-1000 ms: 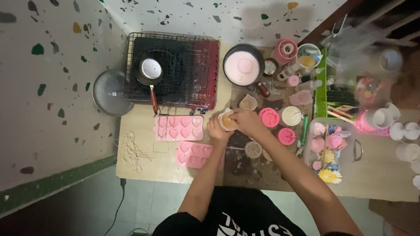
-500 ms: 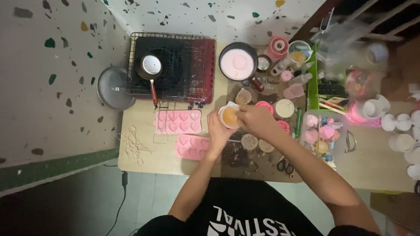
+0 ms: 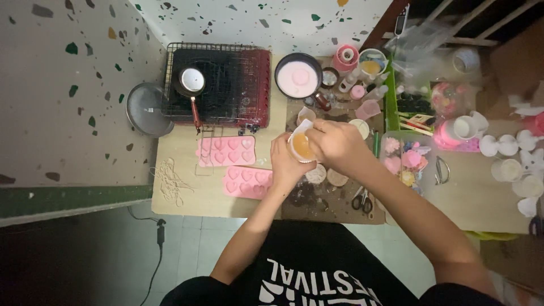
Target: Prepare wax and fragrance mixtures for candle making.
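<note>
Your left hand [image 3: 285, 161] cups a small white cup [image 3: 301, 145] of orange liquid from below while your right hand [image 3: 334, 143] closes over its rim from the other side, with two pink heart moulds [image 3: 226, 151] lying just beyond your left hand and scissors [image 3: 360, 200] under your right forearm.

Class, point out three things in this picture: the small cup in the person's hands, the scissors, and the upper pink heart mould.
small cup [image 3: 301, 147], head view, on its orange contents.
scissors [image 3: 361, 200], head view, on the handles.
upper pink heart mould [image 3: 225, 151], head view, on its middle.
</note>
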